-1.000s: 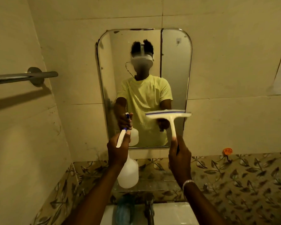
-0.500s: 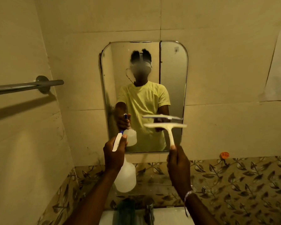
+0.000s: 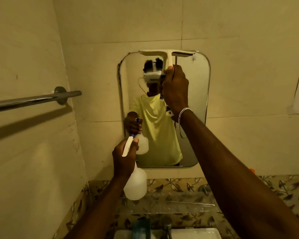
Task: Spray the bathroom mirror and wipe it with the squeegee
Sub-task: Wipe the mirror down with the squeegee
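Right hand (image 3: 175, 87) gripping squeegee (image 3: 166, 55) at mirror (image 3: 193, 100) top edge, left hand (image 3: 124, 158) clutching spray bottle (image 3: 135, 185) below

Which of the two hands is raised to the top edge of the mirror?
The right hand, holding the squeegee at the mirror top. The left hand stays low, gripping the spray bottle.

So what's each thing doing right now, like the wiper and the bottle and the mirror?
squeegee: held up by its handle, blade level along the mirror's top edge.
right hand: closed around the squeegee handle.
spray bottle: upright, held by its neck near the mirror's bottom left corner.
left hand: closed on the spray bottle.
mirror: on the wall; whether it is wet, cannot tell.
towel bar: bare.
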The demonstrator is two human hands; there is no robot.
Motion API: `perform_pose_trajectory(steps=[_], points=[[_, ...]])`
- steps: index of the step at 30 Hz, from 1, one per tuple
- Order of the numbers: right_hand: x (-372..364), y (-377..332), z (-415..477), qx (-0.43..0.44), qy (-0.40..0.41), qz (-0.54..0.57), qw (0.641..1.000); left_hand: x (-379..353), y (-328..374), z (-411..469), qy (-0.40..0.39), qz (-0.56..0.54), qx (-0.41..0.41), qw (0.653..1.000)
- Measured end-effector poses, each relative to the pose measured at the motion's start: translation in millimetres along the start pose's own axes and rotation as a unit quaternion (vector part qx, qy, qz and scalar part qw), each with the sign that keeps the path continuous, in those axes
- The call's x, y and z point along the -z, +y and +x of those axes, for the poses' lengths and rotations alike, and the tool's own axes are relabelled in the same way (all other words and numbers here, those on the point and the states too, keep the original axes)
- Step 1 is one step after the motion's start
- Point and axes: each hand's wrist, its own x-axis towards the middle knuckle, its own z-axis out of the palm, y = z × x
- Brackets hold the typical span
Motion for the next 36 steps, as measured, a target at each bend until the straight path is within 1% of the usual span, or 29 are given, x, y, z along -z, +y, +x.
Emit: perform_pose_trajectory(steps=[4, 7, 9, 11, 15, 20, 22, 24, 26, 28, 29, 32, 34, 36], points=[[-17.8, -9.6, 3.1, -0.017, 0.006, -0.009, 1.000, 13.5, -6.5, 8.7, 0.017, 0.008, -0.006, 1.000], [-20.3, -6.7, -3.2, -0.004, 0.022, -0.018, 1.000, 18.3, -8.4, 15.3, 0.013, -0.002, -0.007, 1.000], [-20.8, 0.6, -16.5, 0.000, 0.016, -0.015, 1.000, 20.1, -10.2, 19.0, 0.010, -0.008, -0.004, 1.000], [-23.7, 15.3, -41.6, -0.008, 0.005, -0.019, 1.000, 22.3, -13.4, 21.7, 0.010, -0.004, -0.004, 1.000], [-21.6, 67.7, -123.5, -0.032, 0.015, -0.030, 0.999, 24.7, -22.1, 21.6, 0.013, 0.006, -0.008, 1.000], [-3.2, 144.7, -239.6, -0.114, -0.022, -0.059, 0.992, 20.3, -28.2, 17.6, -0.005, 0.001, -0.001, 1.000], [3.3, 168.6, -279.6, -0.147, -0.029, -0.094, 0.984, 20.0, -26.3, 19.4, -0.005, 0.002, -0.002, 1.000], [8.2, 190.8, -318.0, -0.213, -0.056, -0.127, 0.967, 22.7, -24.3, 23.3, -0.004, 0.005, -0.004, 1.000], [14.8, 202.9, -350.4, -0.303, -0.096, -0.138, 0.938, 27.3, -23.4, 24.3, -0.004, 0.014, -0.010, 1.000], [22.5, 202.0, -371.9, -0.368, -0.087, -0.128, 0.917, 32.6, -23.5, 19.5, -0.009, 0.025, -0.023, 0.999], [25.3, 196.9, -374.8, -0.373, -0.066, -0.123, 0.917, 35.5, -24.0, 16.7, -0.012, 0.028, -0.030, 0.999], [27.7, 158.0, -336.2, -0.315, -0.020, -0.091, 0.945, 41.1, -22.2, 21.0, -0.010, 0.027, -0.040, 0.999], [20.0, 126.4, -280.0, -0.238, -0.008, -0.044, 0.970, 42.1, -18.3, 33.9, -0.003, 0.032, -0.036, 0.999], [9.4, 94.8, -224.5, -0.176, -0.001, -0.019, 0.984, 44.8, -15.5, 39.4, -0.002, 0.039, -0.038, 0.999]])
